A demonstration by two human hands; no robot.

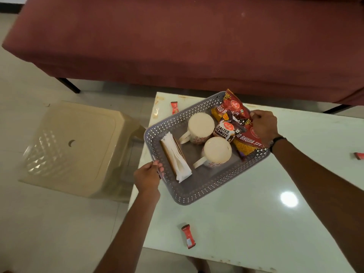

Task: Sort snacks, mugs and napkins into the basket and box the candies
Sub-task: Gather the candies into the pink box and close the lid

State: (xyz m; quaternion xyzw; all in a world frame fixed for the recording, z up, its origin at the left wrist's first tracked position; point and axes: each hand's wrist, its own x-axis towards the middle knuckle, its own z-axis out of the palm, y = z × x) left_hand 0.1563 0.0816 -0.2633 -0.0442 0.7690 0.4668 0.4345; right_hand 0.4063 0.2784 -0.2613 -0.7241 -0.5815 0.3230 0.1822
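Evidently, grip: the left hand [147,177] was closed on the near-left rim of the basket [199,194]; the right hand [264,128] was closed on the far-right rim, fingers against the snack packets [237,123].
Basket position: it sat at the table's [256,203] left edge, one corner hanging past it toward the stool [74,146]; whether it was lifted or resting could not be told.
Contents: two mugs [201,128] lay on their sides mid-basket, the napkins [176,157] stood in their holder at the left end, and the packets were piled at the right end.
Candies: three [188,236] lay loose on the table, well apart, outside the basket; no box was in view.
Risk, tilt: any uneven lift could have rolled the mugs into each other or into the napkins, since nothing wedged them.
Risk, edge: a slipping left hand could have dropped the overhanging corner off the table.
Risk, packets: the top packet leaned over the far rim and could have slid out.
Risk, candies: the far one sat just beside the basket and could have been knocked off.
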